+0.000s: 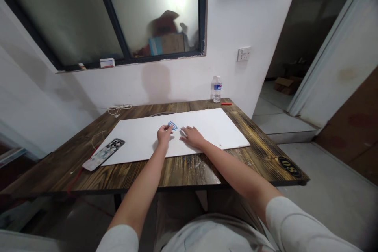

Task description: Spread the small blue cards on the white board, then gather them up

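The wooden table (189,173) before me carries a white board (220,126), a phone (103,153), a water bottle (216,88) and a coiled cable (119,109)

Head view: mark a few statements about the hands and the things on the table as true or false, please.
1. The left hand pinches a small blue piece in its fingers over the white board. True.
2. The right hand grips the water bottle. False: it lies flat and open on the white board, and the bottle stands upright at the far edge of the table, by the wall.
3. A phone lies at the board's near left corner. True.
4. The white cable lies between the two hands. False: it rests on bare wood at the far left, near the wall.
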`<action>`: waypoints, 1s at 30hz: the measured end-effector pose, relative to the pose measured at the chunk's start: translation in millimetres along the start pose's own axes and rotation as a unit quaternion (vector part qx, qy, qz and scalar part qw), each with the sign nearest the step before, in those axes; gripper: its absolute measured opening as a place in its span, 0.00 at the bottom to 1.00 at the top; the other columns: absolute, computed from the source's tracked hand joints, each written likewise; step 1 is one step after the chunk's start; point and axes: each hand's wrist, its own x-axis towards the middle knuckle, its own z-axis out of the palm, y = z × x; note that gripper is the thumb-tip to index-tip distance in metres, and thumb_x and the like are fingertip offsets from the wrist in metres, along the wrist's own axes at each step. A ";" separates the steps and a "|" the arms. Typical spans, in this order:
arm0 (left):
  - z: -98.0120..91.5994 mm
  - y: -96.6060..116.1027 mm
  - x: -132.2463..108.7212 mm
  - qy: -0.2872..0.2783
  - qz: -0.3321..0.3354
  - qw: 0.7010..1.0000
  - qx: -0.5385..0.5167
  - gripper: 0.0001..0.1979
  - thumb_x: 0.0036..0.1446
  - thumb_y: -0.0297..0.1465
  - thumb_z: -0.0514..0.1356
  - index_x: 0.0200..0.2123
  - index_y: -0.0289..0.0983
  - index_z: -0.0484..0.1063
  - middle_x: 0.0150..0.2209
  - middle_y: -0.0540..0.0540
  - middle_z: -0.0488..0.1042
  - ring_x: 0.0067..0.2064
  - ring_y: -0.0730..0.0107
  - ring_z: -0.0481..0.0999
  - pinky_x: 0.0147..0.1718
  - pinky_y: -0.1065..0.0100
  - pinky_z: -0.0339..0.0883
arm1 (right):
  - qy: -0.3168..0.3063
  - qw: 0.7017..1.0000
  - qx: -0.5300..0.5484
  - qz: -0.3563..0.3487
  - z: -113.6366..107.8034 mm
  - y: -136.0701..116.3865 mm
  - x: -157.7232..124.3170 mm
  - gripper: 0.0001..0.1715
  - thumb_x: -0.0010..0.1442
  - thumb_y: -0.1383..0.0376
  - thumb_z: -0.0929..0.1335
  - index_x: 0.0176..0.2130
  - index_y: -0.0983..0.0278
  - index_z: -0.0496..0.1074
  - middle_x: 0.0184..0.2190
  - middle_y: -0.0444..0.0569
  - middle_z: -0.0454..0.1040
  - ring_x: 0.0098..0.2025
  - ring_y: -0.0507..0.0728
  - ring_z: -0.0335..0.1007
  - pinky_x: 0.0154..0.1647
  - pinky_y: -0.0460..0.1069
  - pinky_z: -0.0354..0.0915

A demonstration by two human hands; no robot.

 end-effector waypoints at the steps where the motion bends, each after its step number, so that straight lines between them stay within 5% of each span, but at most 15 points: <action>1: 0.3 0.2 -0.7 -0.004 0.001 1.000 0.004 0.17 0.39 0.43 0.67 0.26 0.36 0.70 0.26 0.49 0.73 0.24 0.74 0.71 0.18 0.77 0.59 | -0.010 1.000 -0.014 -0.003 -1.5 -1.7 -0.7 0.32 0.66 0.53 0.63 0.63 0.66 0.60 0.60 0.60 0.66 0.65 0.64 0.54 0.62 0.60 0.53; 8: 1.4 -1.1 -1.6 -0.022 0.014 0.999 0.030 0.17 0.40 0.43 0.67 0.27 0.36 0.70 0.26 0.48 0.74 0.24 0.73 0.72 0.16 0.77 0.60 | 0.014 0.998 -0.051 -0.035 -13.3 -6.0 -5.2 0.25 0.64 0.55 0.66 0.56 0.64 0.70 0.50 0.57 0.73 0.53 0.64 0.63 0.51 0.55 0.61; 13: 0.8 -3.0 1.4 -0.019 0.026 0.999 0.032 0.16 0.40 0.42 0.66 0.26 0.36 0.70 0.24 0.49 0.73 0.23 0.73 0.72 0.17 0.76 0.60 | 0.033 0.994 -0.045 -0.093 -8.8 -0.8 -1.7 0.19 0.63 0.54 0.67 0.44 0.66 0.77 0.55 0.59 0.70 0.57 0.64 0.61 0.56 0.56 0.58; 19: 0.7 -4.1 2.9 -0.028 0.036 0.998 0.039 0.16 0.41 0.43 0.66 0.26 0.36 0.70 0.23 0.50 0.72 0.23 0.73 0.71 0.17 0.76 0.60 | -0.010 0.991 -0.019 -0.130 -7.8 2.7 -8.6 0.26 0.62 0.50 0.67 0.48 0.68 0.74 0.54 0.60 0.72 0.56 0.63 0.66 0.55 0.56 0.60; 26: 4.0 -6.2 5.5 -0.037 0.049 0.997 0.044 0.15 0.41 0.42 0.65 0.26 0.37 0.70 0.24 0.51 0.73 0.23 0.73 0.72 0.20 0.74 0.63 | -0.054 0.981 -0.054 -0.180 -32.6 -1.2 -47.6 0.36 0.60 0.44 0.66 0.56 0.65 0.68 0.60 0.60 0.67 0.61 0.65 0.62 0.57 0.58 0.59; 30: 5.5 -7.9 6.6 -0.044 0.057 0.995 0.063 0.14 0.42 0.42 0.65 0.27 0.37 0.71 0.23 0.51 0.73 0.23 0.72 0.72 0.20 0.74 0.62 | -0.060 0.972 -0.087 -0.209 -45.0 1.0 -66.6 0.30 0.62 0.49 0.67 0.56 0.63 0.68 0.59 0.57 0.69 0.59 0.62 0.64 0.55 0.55 0.60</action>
